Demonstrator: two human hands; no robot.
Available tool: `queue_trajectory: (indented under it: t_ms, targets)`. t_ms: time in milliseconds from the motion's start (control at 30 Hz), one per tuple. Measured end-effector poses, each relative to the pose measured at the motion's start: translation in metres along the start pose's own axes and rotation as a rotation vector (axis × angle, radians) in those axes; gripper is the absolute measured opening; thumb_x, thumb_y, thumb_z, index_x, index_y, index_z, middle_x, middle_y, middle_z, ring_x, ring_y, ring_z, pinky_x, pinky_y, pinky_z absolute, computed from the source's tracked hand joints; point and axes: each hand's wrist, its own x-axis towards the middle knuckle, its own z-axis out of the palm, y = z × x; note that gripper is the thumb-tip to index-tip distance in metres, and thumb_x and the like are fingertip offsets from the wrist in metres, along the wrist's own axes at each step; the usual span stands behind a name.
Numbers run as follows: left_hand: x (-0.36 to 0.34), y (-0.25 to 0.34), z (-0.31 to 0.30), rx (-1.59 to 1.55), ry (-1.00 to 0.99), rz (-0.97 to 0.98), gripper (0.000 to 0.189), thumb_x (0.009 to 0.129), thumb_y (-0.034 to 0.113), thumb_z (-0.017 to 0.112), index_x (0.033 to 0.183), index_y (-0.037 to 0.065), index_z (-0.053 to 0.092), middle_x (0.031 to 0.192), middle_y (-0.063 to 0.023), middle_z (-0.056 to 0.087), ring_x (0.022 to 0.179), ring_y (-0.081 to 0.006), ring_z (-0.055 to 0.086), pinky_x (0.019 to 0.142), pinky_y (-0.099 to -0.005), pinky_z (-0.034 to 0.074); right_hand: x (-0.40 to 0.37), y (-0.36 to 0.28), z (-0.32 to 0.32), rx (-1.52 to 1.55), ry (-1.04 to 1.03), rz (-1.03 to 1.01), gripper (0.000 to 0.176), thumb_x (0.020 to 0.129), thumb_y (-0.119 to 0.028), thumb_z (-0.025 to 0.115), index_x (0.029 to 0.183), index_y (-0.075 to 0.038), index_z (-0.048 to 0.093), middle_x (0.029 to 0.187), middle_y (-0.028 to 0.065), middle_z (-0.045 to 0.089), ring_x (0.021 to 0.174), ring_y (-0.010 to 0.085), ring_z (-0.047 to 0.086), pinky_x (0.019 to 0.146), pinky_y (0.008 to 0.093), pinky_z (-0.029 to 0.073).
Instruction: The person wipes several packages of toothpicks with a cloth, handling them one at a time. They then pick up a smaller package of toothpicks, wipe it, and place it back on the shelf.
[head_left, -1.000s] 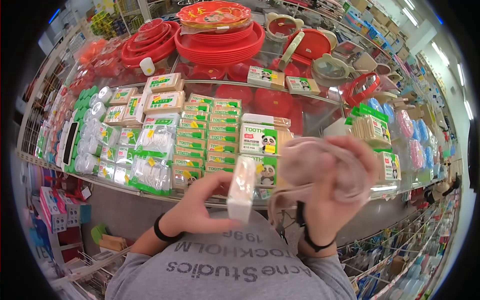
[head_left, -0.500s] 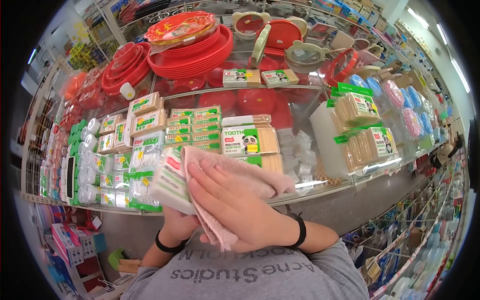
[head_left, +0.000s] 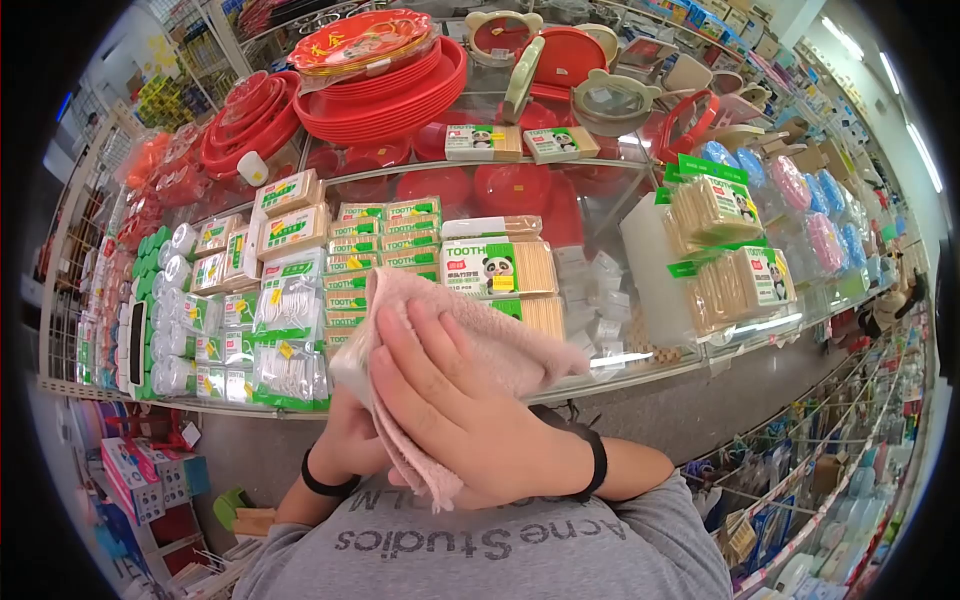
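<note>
A pink cloth point(head_left: 510, 345) lies under my right hand point(head_left: 460, 420), whose fingers press it flat over a small package point(head_left: 350, 368). Only the pale left edge of that package shows; earlier its white, red and green front was visible. From below, my left hand point(head_left: 352, 435) grips the package, its fingers partly hidden by the cloth. Just beyond are stacked small toothpick boxes point(head_left: 412, 240) and larger panda-printed toothpick packs point(head_left: 497, 270). Bags of cotton swabs point(head_left: 290, 310) lie to the left of the hands.
A glass shelf edge point(head_left: 640, 375) runs across in front of me. Red plastic trays point(head_left: 385, 110) and framed mirrors point(head_left: 615, 100) stand behind. Hanging toothpick bags point(head_left: 740, 275) are at right, green-capped tubs point(head_left: 150, 300) at left. A wire rack point(head_left: 800, 450) is at lower right.
My right hand and the cloth have slid left over the package, covering its printed front. The package has turned so mainly its edge shows.
</note>
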Motion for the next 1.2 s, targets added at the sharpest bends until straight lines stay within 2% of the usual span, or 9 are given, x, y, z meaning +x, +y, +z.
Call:
queue_trajectory:
  t_ms: [67, 300, 400, 500, 667, 733, 833, 967, 1200]
  targets:
    - [0.001, 0.017, 0.004, -0.089, 0.137, -0.024, 0.07, 0.083, 0.022, 0.077, 0.138, -0.004, 0.044, 0.141, -0.0168, 0.051, 0.131, -0.0281, 0.049, 0.108, -0.0405, 0.039, -0.001, 0.001, 0.002, -0.021, 0.012, 0.019, 0.076, 0.082, -0.023, 0.06, 0.142, 0.013, 0.031, 0.15, 0.0351, 0.026, 0.139, 0.0522, 0.027, 0.113, 0.056, 0.026]
    - [0.006, 0.014, -0.019, 0.069, -0.095, 0.173, 0.059, 0.092, 0.019, 0.065, 0.139, -0.008, 0.042, 0.126, -0.018, 0.061, 0.113, -0.0213, 0.06, 0.094, -0.0333, 0.049, -0.009, 0.021, 0.013, 0.162, 0.19, 0.186, 0.083, 0.088, -0.008, 0.066, 0.149, 0.011, 0.014, 0.151, 0.0358, 0.023, 0.136, 0.047, 0.036, 0.11, 0.0415, 0.033]
    - [0.01, 0.023, -0.002, -0.072, 0.077, -0.075, 0.049, 0.1, 0.009, 0.046, 0.144, -0.007, 0.034, 0.13, -0.0154, 0.057, 0.115, -0.021, 0.059, 0.091, -0.0326, 0.051, -0.01, 0.023, 0.015, 0.041, 0.267, 0.199, 0.086, 0.08, 0.01, 0.061, 0.15, 0.01, 0.01, 0.152, 0.0361, 0.02, 0.138, 0.0488, 0.033, 0.111, 0.0426, 0.031]
    - [0.01, 0.026, 0.016, -0.283, 0.043, -0.03, 0.054, 0.099, 0.004, 0.045, 0.149, -0.003, 0.025, 0.135, -0.0125, 0.052, 0.118, -0.0204, 0.056, 0.09, -0.0321, 0.052, -0.009, 0.027, 0.012, 0.013, 0.203, 0.187, 0.085, 0.081, 0.01, 0.06, 0.15, 0.011, 0.01, 0.152, 0.037, 0.018, 0.139, 0.0499, 0.03, 0.112, 0.0428, 0.03]
    - [0.011, 0.021, 0.011, -0.142, -0.008, -0.184, 0.058, 0.097, 0.0, 0.051, 0.148, 0.0, 0.024, 0.137, -0.0093, 0.049, 0.122, -0.0171, 0.052, 0.096, -0.0312, 0.048, -0.005, 0.025, 0.008, -0.01, 0.214, 0.105, 0.08, 0.084, 0.009, 0.059, 0.149, 0.011, 0.013, 0.152, 0.0384, 0.016, 0.141, 0.0493, 0.026, 0.112, 0.0441, 0.031]
    - [0.012, 0.027, 0.012, -0.138, -0.037, -0.185, 0.057, 0.097, 0.002, 0.053, 0.147, 0.0, 0.026, 0.137, -0.0092, 0.049, 0.121, -0.0161, 0.052, 0.101, -0.032, 0.045, -0.004, 0.026, 0.012, -0.045, 0.349, 0.133, 0.074, 0.076, 0.0, 0.065, 0.142, 0.014, 0.033, 0.148, 0.0366, 0.03, 0.126, 0.0507, 0.047, 0.103, 0.0424, 0.043]
    - [0.013, 0.026, 0.013, -0.15, 0.038, -0.078, 0.058, 0.096, 0.003, 0.053, 0.147, 0.001, 0.026, 0.138, -0.0093, 0.049, 0.122, -0.0161, 0.052, 0.103, -0.0329, 0.043, -0.011, 0.025, 0.015, -0.036, 0.211, 0.115, 0.086, 0.082, 0.006, 0.064, 0.15, 0.01, 0.012, 0.153, 0.038, 0.016, 0.141, 0.0493, 0.028, 0.111, 0.0443, 0.033]
    - [0.012, 0.025, 0.005, -0.152, 0.166, 0.019, 0.058, 0.095, 0.0, 0.053, 0.147, 0.0, 0.027, 0.137, -0.0103, 0.05, 0.124, -0.0169, 0.051, 0.103, -0.0335, 0.042, -0.012, 0.024, 0.021, 0.126, 0.187, 0.104, 0.088, 0.079, 0.008, 0.065, 0.151, 0.009, 0.014, 0.153, 0.0376, 0.018, 0.14, 0.0484, 0.03, 0.11, 0.0441, 0.034]
    - [0.008, 0.031, -0.023, -0.126, 0.193, -0.008, 0.064, 0.083, 0.003, 0.071, 0.138, 0.0, 0.038, 0.123, -0.0087, 0.06, 0.112, -0.0157, 0.059, 0.095, -0.0303, 0.048, -0.013, 0.025, -0.013, 0.154, 0.184, 0.035, 0.057, 0.076, 0.003, 0.071, 0.13, 0.007, 0.054, 0.139, 0.0252, 0.049, 0.117, 0.0358, 0.058, 0.097, 0.0363, 0.048]
